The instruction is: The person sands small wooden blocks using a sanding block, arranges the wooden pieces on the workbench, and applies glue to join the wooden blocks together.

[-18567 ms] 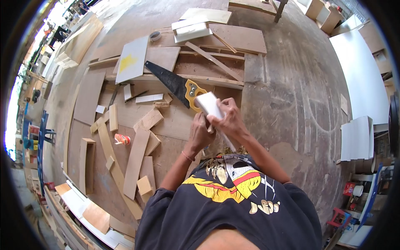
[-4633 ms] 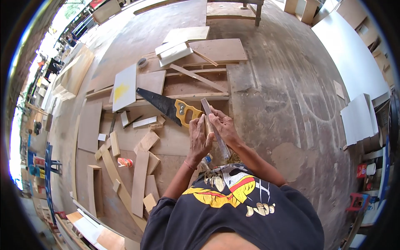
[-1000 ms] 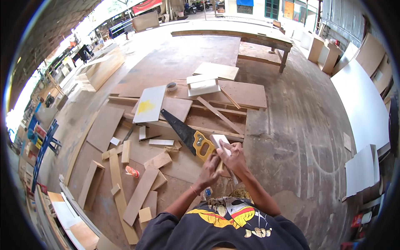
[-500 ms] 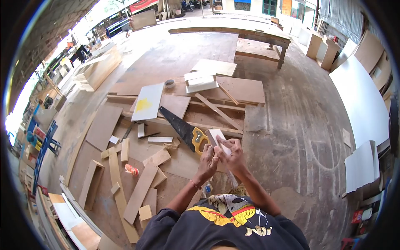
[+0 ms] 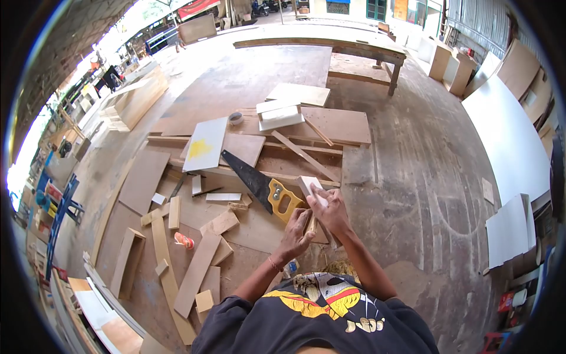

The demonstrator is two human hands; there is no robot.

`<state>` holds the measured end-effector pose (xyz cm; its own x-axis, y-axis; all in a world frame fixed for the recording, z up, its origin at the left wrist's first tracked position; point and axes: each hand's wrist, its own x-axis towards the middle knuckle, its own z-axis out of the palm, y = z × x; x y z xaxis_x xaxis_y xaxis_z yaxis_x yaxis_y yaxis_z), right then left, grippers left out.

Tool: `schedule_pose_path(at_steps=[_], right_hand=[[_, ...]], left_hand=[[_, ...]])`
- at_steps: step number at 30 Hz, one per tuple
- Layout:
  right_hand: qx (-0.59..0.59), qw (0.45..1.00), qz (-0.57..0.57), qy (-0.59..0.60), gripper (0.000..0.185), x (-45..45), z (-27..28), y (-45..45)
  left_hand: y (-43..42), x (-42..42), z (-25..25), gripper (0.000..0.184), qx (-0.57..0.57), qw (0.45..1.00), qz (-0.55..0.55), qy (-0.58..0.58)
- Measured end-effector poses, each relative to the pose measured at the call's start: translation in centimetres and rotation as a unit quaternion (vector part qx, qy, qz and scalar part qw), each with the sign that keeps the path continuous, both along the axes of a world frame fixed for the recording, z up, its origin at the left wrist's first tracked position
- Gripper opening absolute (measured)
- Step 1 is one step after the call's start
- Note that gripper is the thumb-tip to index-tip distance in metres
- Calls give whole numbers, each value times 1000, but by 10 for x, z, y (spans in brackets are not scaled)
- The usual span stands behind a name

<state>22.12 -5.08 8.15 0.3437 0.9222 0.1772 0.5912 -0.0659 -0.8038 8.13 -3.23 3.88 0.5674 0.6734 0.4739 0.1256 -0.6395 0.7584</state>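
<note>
My right hand [image 5: 333,211] is wrapped over a pale rectangular block [image 5: 310,187] that slants up and left in front of me. My left hand [image 5: 296,236] is closed just left of it, around a narrow wooden piece [image 5: 311,223] whose lower part runs down between the hands. A handsaw [image 5: 253,182] with a black blade and yellow handle lies just left of the hands, its handle beside my left fingers. Several wood offcuts [image 5: 199,268] and a red and white packet [image 5: 184,240] lie further left.
A board with a yellow stain [image 5: 204,143], a white box-like piece [image 5: 279,115] and a small round container [image 5: 236,118] lie beyond the saw. A long low table [image 5: 318,43] stands at the back. White panels [image 5: 506,141] lean at the right; stacked boards [image 5: 134,101] sit at the left.
My right hand with the block has shifted slightly down and right against the other hand. My left hand has dropped a little lower. The whole view has moved slightly.
</note>
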Motion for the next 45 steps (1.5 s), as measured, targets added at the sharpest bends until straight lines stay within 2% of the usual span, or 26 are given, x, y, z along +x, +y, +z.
schedule_pose_path(at_steps=[3,5,7,9,11,14,15,16,17,19,25,27,28,30,33,35,36,37,39,41,43,44,45], right_hand=[[19,999,-23,-18,41,-3,-7,2],[16,1000,26,4,41,-15,13,-16],[36,999,38,-7,43,-17,15,-16],[30,998,37,-43,43,-7,10,-10],[2,999,21,24,47,5,5,4],[17,1000,1,20,47,2,1,3],[10,1000,13,-4,45,-5,7,-6],[0,999,28,-27,44,-12,12,-16],[16,996,36,-82,43,-17,15,-22],[13,995,79,-62,44,-8,14,-20],[1,999,-24,-30,42,2,-4,2],[2,998,42,-36,43,-4,6,-12],[-3,998,48,-50,44,-9,11,-19],[-6,997,53,-64,44,-11,13,-19],[27,998,52,-15,43,4,2,-8],[-20,999,-3,31,44,15,-11,2],[3,999,-14,33,43,12,-7,-1],[6,999,-13,31,43,9,-1,-6],[33,997,58,-42,43,-4,12,-22],[52,996,51,-41,43,-8,19,-25],[50,998,39,-22,44,-1,14,-20],[24,999,4,21,44,2,10,-14],[24,999,2,21,44,7,1,-9]], left_hand=[[4,0,-1,82,-35,999,-1,2],[9,-2,-10,77,-71,997,19,3],[14,-3,-3,74,-12,999,39,-19],[7,-4,1,75,-16,1000,26,-7],[0,-3,2,75,-18,1000,-22,7],[6,2,-7,76,-17,1000,-16,-2],[9,3,-10,75,2,1000,-6,-4],[7,0,-7,74,-65,998,4,4],[6,-2,-9,74,-68,998,4,7],[9,-2,-11,72,-26,1000,7,-13],[1,1,-7,75,-54,998,-32,19],[1,5,-8,76,-18,1000,3,-14],[3,0,-16,76,-51,999,3,-6],[5,1,-16,77,-42,999,-2,-17],[-3,4,-4,79,-22,999,1,-25],[-7,6,-1,79,-44,999,-19,-20],[-7,6,2,77,-60,998,-20,-18],[-1,9,-6,77,-57,998,-19,-20],[6,12,-23,75,-97,992,21,-74],[10,8,-22,77,-114,993,2,-41],[4,14,-16,84,-129,986,-15,-101],[2,13,-30,85,-217,967,-34,-126],[0,12,-39,85,-217,967,-36,-125]])
